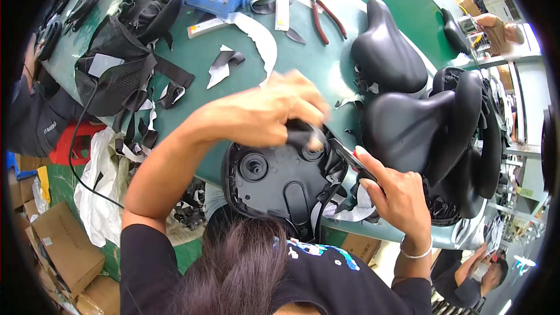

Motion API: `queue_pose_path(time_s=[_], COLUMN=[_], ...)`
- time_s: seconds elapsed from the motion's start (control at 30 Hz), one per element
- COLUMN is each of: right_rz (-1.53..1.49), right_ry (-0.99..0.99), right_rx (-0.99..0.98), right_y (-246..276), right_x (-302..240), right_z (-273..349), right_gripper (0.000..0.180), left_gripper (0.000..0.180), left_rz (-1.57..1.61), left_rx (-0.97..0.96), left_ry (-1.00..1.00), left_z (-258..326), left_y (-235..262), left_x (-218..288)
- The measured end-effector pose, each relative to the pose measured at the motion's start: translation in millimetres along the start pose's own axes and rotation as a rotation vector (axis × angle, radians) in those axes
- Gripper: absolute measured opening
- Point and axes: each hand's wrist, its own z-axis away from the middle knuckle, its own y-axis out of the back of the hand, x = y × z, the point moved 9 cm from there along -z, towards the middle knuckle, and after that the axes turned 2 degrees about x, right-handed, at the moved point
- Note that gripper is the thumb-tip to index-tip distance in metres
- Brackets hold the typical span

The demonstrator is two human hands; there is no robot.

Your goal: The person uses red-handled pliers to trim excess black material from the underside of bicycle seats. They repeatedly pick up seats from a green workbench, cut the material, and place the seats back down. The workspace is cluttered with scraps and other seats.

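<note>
A black bicycle saddle (269, 184) lies upside down at the table's near edge, its grey underside with round sockets facing up. Over its far rim, my left hand (271, 111) is bent and partly blurred, its fingers closed on a black flap of cover material (302, 136). At the saddle's right side, my right hand (394, 192) grips a slim black tool (357, 162) with a small red part; its tip points at the gathered cover edge, and its exact kind cannot be made out. Pale-backed cover scraps (363, 203) hang below that hand.
Finished-looking black saddles (388, 52) are piled to the right. Ahead lie red-handled pliers (321, 17), a blue bin (219, 3) of dark pieces and loose trimmings (224, 64). A black mesh bag (119, 70) lies left. Cardboard boxes (67, 245) stand on the floor. Other people sit nearby.
</note>
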Motion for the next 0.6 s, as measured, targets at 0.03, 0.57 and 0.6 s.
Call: queue_pose_path(time_s=[0.03,0.57,0.6], right_rz=[-0.02,-0.592,-0.831], right_ry=[-0.003,-0.58,-0.703], right_rx=[-0.028,0.032,-0.042], right_y=[-1.7,-56.4,-67.7], right_x=[2.6,-10.5,-16.2], right_z=[-2.4,88.5,98.3], right_gripper=[0.053,0.052,0.054], left_gripper=[0.024,0.025,0.025], left_rz=[0.373,0.471,0.205], left_rx=[0.132,1.807,2.015], left_ry=[-0.198,-0.302,-0.355], left_z=[-9.3,119.1,165.2], left_y=[0.0,146.3,153.3], left_x=[16.9,33.1,49.7])
